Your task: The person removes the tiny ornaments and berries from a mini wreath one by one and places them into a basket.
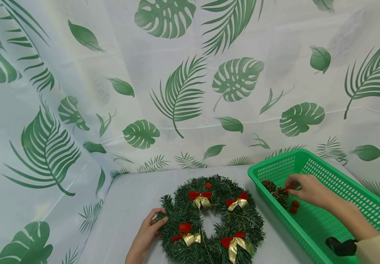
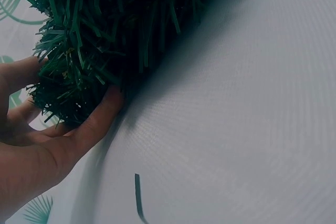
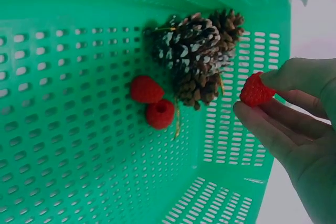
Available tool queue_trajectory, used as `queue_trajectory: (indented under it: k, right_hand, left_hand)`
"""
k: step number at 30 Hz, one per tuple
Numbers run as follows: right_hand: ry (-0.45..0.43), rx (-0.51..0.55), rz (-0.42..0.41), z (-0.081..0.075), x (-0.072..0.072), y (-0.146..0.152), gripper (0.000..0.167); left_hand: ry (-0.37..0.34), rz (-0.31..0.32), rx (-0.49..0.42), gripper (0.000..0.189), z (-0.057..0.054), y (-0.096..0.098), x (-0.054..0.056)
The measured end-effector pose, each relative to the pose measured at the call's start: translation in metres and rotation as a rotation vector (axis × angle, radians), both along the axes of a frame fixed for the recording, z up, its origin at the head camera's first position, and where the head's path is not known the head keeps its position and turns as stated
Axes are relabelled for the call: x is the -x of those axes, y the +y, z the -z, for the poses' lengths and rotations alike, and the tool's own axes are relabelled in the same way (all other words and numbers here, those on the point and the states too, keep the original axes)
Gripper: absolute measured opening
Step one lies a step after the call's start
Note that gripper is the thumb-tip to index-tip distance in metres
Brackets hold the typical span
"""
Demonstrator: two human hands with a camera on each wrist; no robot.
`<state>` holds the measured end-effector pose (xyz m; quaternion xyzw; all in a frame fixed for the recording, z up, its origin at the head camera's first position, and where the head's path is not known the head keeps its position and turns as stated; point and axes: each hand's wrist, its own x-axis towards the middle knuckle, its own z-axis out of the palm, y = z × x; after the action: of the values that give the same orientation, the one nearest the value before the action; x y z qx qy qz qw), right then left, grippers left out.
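On the white table (image 1: 127, 205): one green wreath (image 1: 217, 194) with red-and-gold bows (image 1: 201, 199), its left edge gripped by the left hand (image 1: 148, 228). Over the green basket (image 1: 341, 187): right hand (image 1: 312, 190), pinching one red berry (image 3: 256, 91). Inside: pine cones (image 3: 194, 45), two loose berries (image 3: 146, 89).

The right sleeve (image 1: 379, 250) is pale cream and looks plain. Just beside the edge of this sleeve sits a black piece (image 1: 341, 247) with a rounded end. Beyond the sleeve, the right hand (image 1: 311, 189) is bare; well apart from it, the left hand (image 1: 148, 228) is bare also.
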<state>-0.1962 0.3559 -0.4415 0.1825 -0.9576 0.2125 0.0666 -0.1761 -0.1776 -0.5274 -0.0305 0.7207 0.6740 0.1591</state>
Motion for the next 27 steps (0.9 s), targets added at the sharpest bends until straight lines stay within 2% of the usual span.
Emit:
queue_trajectory:
  k: [12,21,27]
  right_hand:
    - [-0.033,-0.045,0.012,0.009,0.003,0.014,0.014]
    - [-0.136,-0.074,0.026,0.015,0.012,0.021,0.008]
    - [-0.147,-0.081,0.021,0.02,0.016,0.024,0.008]
  left_hand:
    - [-0.005,-0.002,0.006,0.038,0.0,0.0,0.0]
    - [-0.004,-0.007,0.01,0.038,0.001,-0.001,0.0]
    - [-0.003,-0.011,0.012,0.039,0.002,-0.001,0.001]
